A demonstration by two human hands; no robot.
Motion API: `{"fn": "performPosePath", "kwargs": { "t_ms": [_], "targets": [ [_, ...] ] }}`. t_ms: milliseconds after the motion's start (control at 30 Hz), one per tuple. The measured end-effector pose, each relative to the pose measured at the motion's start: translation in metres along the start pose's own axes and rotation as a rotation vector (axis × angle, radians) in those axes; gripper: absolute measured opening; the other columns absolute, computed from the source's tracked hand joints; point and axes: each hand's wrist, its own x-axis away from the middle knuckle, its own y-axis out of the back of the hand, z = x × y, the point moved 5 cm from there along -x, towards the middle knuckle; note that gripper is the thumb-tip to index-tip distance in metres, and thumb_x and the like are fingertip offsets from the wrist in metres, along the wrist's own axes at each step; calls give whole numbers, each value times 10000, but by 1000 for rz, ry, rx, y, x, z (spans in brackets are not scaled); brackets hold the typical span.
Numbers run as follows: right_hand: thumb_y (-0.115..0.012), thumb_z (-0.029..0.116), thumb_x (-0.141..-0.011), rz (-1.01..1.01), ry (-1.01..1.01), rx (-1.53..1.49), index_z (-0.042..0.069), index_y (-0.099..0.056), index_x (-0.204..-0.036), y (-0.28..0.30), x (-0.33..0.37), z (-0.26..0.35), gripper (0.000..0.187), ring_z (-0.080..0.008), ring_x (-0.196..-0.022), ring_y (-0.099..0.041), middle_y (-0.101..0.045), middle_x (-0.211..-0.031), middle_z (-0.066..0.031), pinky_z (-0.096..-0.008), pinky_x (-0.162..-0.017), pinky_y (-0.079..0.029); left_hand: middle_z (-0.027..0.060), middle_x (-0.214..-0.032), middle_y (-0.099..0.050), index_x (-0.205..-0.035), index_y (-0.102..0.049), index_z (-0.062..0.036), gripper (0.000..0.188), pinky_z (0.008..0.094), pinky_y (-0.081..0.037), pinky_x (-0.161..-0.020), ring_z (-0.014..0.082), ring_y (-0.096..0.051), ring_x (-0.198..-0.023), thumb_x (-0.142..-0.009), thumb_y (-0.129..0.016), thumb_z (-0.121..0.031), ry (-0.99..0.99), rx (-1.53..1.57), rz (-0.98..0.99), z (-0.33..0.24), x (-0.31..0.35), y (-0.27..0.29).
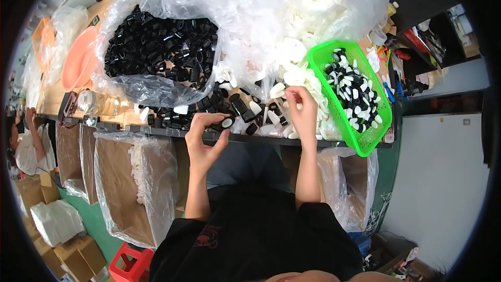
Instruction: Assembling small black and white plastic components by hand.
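Observation:
Between the thumb and fingers of my left hand (204,138) is a small black cap (227,122) with a white inside, held over the table's front edge. My right hand (302,112) pinches a white oval plastic piece (277,90) at its fingertips. Loose black caps and white pieces lie scattered on the table under and between both hands. To the right of my right hand stands a bright green basket (319,68) with many small black-and-white parts in it. Beyond my left hand, a clear plastic bag (156,90) lies spread around a heap of black caps (162,47).
White pieces (318,2) fill clear plastic at the back. A pink basin (79,60) and a glass jar (90,102) stand at the left. Plastic-lined cartons (117,177) sit below the table edge, near a red stool (130,263). Another person (35,143) is at far left.

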Motion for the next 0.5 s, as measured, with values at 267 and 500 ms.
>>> {"fn": "performPosePath", "kwargs": {
  "t_ms": [267, 500],
  "targets": [
    [-622, 44, -907, 169, 302, 193, 15, -662, -956, -63, -33, 17, 69, -299, -805, -616, -653, -926, -116, -362, -729, -514, 7, -914, -666, -1197, -669, 17, 351, 200, -459, -732, 59, -522, -736, -851, -678, 71, 138, -18, -13, 14, 0, -6],
    [-654, 3, -822, 158, 586, 428, 40, -687, -938, -75, -56, 4, 126, -293, -979, -574, -665, -1003, -69, -387, -829, -495, 62, -981, -687, -1198, -667, 9, 314, 219, -529, -734, 103, -680, -850, -893, -641, 83, 321, 306, 32, 15, -2, -19]
  ]
}}
